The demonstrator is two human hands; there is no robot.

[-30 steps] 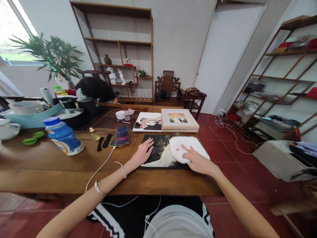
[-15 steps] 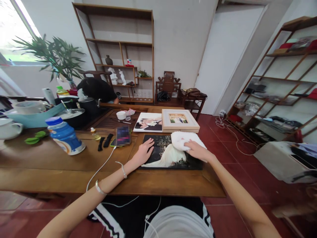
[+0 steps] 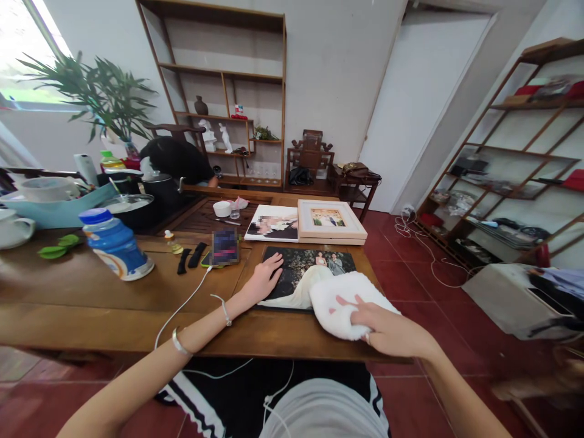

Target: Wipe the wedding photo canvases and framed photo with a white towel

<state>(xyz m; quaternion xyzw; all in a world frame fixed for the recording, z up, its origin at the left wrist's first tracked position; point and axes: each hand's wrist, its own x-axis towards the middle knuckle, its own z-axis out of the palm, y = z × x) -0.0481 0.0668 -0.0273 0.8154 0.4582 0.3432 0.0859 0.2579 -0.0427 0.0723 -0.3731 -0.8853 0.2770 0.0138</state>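
A dark wedding photo panel (image 3: 292, 283) lies flat near the table's front edge, showing a couple and a long pale gown. My left hand (image 3: 266, 277) rests on its left edge, fingers stretched out and spread. My right hand (image 3: 383, 325) presses a fluffy white cloth (image 3: 337, 298) with its fingers sunk into it. The cloth covers the panel's lower right corner and overhangs onto the bare wood. Just behind the panel are a white photo print (image 3: 278, 222) and a pale wooden picture frame (image 3: 333, 222), side by side and touching.
To the left are a charging phone (image 3: 225, 247), black straps (image 3: 190, 258), a small dropper bottle (image 3: 173, 243), a blue bottle (image 3: 116, 243) and green leaves (image 3: 59, 246). A person (image 3: 176, 161) bends low behind the table. The table's right edge is close to the cloth.
My right hand has drawn the white cloth down toward me, from the panel's upper right to its lower right corner. The printed couple is now uncovered. My left hand stays on the panel.
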